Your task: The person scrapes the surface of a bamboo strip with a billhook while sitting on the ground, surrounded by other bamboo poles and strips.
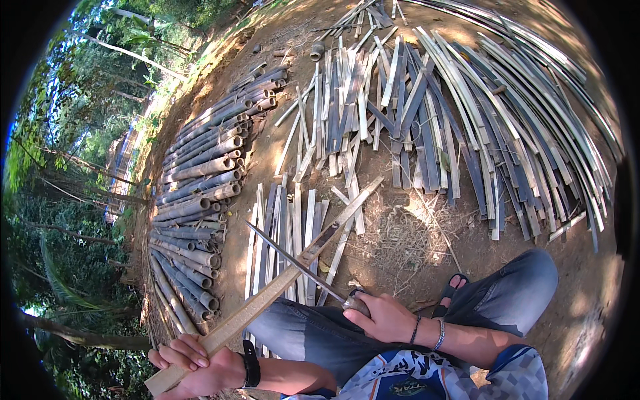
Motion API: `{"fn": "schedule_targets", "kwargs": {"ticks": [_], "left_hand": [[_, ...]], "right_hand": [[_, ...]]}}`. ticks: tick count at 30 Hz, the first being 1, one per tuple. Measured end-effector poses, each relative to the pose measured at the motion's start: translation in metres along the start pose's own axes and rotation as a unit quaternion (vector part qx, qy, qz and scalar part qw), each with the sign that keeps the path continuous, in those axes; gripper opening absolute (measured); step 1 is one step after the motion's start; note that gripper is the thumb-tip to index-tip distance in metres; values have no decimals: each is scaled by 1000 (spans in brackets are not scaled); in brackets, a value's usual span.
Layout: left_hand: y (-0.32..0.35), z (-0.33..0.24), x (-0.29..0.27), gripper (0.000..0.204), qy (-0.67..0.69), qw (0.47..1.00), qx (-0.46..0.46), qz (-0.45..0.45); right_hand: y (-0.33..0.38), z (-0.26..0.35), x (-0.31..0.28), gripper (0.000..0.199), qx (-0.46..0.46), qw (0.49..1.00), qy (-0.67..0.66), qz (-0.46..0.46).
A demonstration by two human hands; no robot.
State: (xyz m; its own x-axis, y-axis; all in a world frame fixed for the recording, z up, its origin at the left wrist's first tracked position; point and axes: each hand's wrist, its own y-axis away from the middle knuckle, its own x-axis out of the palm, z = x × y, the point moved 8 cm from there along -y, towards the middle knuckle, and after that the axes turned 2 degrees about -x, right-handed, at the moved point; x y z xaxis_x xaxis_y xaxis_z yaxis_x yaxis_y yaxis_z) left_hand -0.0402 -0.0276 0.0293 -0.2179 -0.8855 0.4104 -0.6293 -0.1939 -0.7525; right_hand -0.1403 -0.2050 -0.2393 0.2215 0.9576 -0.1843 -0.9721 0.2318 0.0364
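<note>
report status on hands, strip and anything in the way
Left hand gripping strip near its lower end. Right hand on knife handle, blade crossing strip, contact unclear. Left leg beneath strip.

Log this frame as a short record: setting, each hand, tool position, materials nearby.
Setting: outdoors on bare dirt ground, trees to the left
Left hand: closed around the lower end of a bamboo slat
Right hand: gripping a long-bladed knife by its handle
Tool position: blade crosses the slat in view; contact cannot be told
Round stock: bamboo poles stacked at left
Split stock: bamboo strips spread across upper middle and right
</note>
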Motion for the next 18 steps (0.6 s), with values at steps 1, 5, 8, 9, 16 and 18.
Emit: {"fn": "schedule_targets", "kwargs": {"ticks": [1,5,8,9,16,18], "left_hand": [[0,-2,1,62,19,1000,-2,12],[4,-3,7,63,-2,1000,7,17],[6,-5,15,64,19,998,13,60],[7,-7,17,64,35,996,19,76],[2,-6,5,65,-31,999,30,4],[3,-2,9,64,-23,999,22,-4]], "right_hand": [[4,11,0,49,-21,1000,11,6],[1,7,-2,51,-23,999,32,-10],[-6,-49,-10,49,75,991,-77,-83],[-2,-44,-20,48,92,989,-78,-89],[9,18,10,50,-90,996,17,2],[2,-2,0,50,-31,999,30,4]]}}
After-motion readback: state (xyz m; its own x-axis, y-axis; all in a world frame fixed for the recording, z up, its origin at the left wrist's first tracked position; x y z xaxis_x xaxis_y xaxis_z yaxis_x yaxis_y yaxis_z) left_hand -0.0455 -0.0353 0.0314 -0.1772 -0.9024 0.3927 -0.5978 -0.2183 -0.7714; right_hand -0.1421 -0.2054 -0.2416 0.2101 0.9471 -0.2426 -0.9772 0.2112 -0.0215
